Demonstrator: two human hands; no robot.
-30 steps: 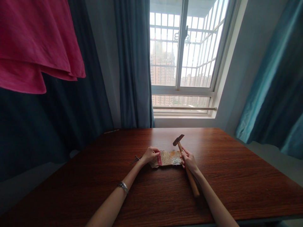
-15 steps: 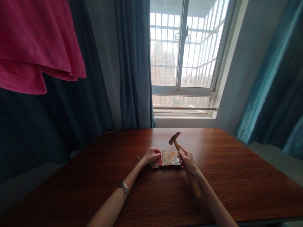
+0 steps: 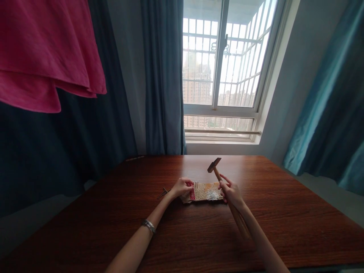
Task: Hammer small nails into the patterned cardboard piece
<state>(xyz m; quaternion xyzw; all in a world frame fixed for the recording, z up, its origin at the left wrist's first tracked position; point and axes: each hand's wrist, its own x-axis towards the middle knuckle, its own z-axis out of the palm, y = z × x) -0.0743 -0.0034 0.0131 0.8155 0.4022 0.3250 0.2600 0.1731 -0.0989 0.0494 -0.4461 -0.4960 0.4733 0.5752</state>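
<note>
My right hand (image 3: 231,193) is closed around the wooden handle of a hammer (image 3: 215,167), whose dark metal head is raised above the table. Under it lies a small flat board (image 3: 205,192) with a dotted pattern and a red strip at its left end. A row of thin nails (image 3: 195,184) stands upright in the board near that red strip. My left hand (image 3: 181,186) rests at the board's left end with its fingers pinched together by the nails; what they hold is too small to make out. A metal bracelet (image 3: 148,225) is on my left wrist.
A few loose nails (image 3: 162,192) lie on the brown wooden table (image 3: 113,212) left of my left hand. Beyond the table are a barred window (image 3: 224,68), blue curtains (image 3: 162,76) on both sides, and a hanging pink cloth (image 3: 45,53) at upper left.
The hammer head swung left toward the nails, then back to the right, staying raised. My left hand has stayed at the board's left end.
</note>
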